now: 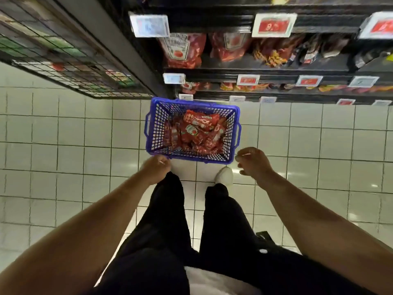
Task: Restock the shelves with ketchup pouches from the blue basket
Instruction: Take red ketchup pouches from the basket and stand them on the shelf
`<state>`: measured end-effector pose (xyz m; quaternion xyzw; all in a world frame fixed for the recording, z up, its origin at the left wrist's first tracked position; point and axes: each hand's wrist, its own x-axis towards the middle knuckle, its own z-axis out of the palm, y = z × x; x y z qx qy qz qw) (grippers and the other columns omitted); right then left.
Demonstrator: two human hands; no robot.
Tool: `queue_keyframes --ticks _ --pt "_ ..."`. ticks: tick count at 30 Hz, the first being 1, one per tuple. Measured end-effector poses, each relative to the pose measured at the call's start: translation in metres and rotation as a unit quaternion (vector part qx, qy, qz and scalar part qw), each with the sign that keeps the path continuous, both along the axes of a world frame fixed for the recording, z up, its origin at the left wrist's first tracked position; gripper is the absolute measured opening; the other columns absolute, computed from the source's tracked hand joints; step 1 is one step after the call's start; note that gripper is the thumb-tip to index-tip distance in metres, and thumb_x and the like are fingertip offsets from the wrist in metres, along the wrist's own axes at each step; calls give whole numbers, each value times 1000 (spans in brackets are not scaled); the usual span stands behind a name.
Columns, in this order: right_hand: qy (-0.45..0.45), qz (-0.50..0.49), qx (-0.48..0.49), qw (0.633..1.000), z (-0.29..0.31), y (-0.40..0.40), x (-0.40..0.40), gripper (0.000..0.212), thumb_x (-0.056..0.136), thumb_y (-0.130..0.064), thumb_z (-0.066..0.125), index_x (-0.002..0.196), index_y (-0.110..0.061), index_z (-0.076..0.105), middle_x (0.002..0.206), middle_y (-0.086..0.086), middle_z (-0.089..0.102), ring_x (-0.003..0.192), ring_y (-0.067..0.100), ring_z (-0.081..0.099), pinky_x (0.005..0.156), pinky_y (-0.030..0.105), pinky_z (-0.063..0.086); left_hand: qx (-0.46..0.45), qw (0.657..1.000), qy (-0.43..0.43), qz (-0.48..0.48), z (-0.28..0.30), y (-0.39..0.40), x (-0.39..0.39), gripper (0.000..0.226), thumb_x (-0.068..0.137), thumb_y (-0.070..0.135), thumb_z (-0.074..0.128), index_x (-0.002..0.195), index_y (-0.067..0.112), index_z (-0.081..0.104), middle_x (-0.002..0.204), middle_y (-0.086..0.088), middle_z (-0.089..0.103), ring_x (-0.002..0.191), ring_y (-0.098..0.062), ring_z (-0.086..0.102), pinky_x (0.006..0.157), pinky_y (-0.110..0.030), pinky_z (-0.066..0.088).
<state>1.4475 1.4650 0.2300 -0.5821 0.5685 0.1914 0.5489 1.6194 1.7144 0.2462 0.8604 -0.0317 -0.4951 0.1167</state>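
A wire-mesh rack (63, 52) of blurred goods stood at the far left, above the white tiled floor (63, 145). The person's left hand (156, 169) hung empty, fingers loosely curled and holding nothing, just short of the near left corner of the blue basket (148, 133), which sat on the floor directly ahead of the feet, probably set there so both hands could dip in without a step. Inside it lay a loose heap of red ketchup pouches (197, 130), tumbled at all angles and filling the bottom. Straight above the basket, on the dark shelves (265, 70), a few matching ketchup packs (182, 50) stood upright behind price tags (274, 25), with room beside them for more; labels further right were too blurred to read. A white shoe (224, 176) showed below the basket's near rim. The right hand (253, 161) hovered just off the basket's near right corner, likewise empty with fingers slackly bent, apparently poised to reach for the first pouches, since none had yet left the heap in either hand
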Motion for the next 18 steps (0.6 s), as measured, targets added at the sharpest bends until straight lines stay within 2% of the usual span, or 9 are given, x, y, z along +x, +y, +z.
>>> queue_keyframes --ticks 2,4,6,8,10,13,15,16,18 --pt "18 -31 15 999 -37 11 1 29 66 -33 66 91 -18 70 78 2 73 63 18 71 57 32 60 20 999 20 -26 -41 11 1 6 91 21 60 86 24 61 93 -5 71 95 -28 66 81 -36 51" --pt "20 -55 48 997 -79 21 8 18 71 -29 65 83 -17 67 78 7 69 64 23 65 59 33 55 27 999 31 -34 -87 17 8 10 91 22 60 81 25 60 90 -4 71 95 -28 67 85 -38 53" --pt "27 -74 61 995 -122 33 15 8 73 -26 65 75 -18 64 77 9 67 68 25 61 63 36 54 28 999 39 -23 -134 18 17 8 92 25 59 92 20 66 96 -9 72 97 -31 68 89 -41 55" --pt "42 -75 46 995 -166 43 25 7 75 -27 65 73 -21 65 72 3 68 68 21 65 60 35 59 22 999 49 7 -186 18 30 20 95 22 57 103 9 67 106 -18 71 101 -35 68 92 -43 55" --pt "43 -37 41 998 -211 48 36 9 83 -27 62 76 -22 64 78 1 69 70 17 67 58 30 61 2 998 65 18 -235 11 44 20 95 17 57 103 2 67 108 -21 69 100 -36 68 91 -44 56" --pt "23 45 35 998 -277 52 57 16 86 -32 62 96 -20 67 87 -1 65 80 21 68 73 36 63 -26 995 87 27 -304 -7 58 10 94 17 59 84 14 62 98 -15 65 88 -28 64 89 -46 57" --pt "26 30 3 999 -315 52 69 24 85 -41 65 102 -25 64 75 -7 65 66 13 63 58 26 59 -36 992 95 72 -347 -22 61 12 93 19 61 81 19 61 97 -14 65 90 -29 64 93 -50 56" --pt "31 37 -21 999 -335 50 75 23 89 -44 63 100 -24 63 72 -7 64 59 10 60 48 20 52 -42 989 91 106 -369 -30 62 10 92 23 63 82 19 63 97 -14 67 91 -30 66 93 -51 56" --pt "53 42 -42 997 -376 47 80 26 93 -45 60 103 -21 66 74 -6 65 60 10 58 47 20 43 -45 983 96 147 -409 -43 61 14 88 33 67 92 20 67 101 -10 72 95 -29 68 87 -45 57"
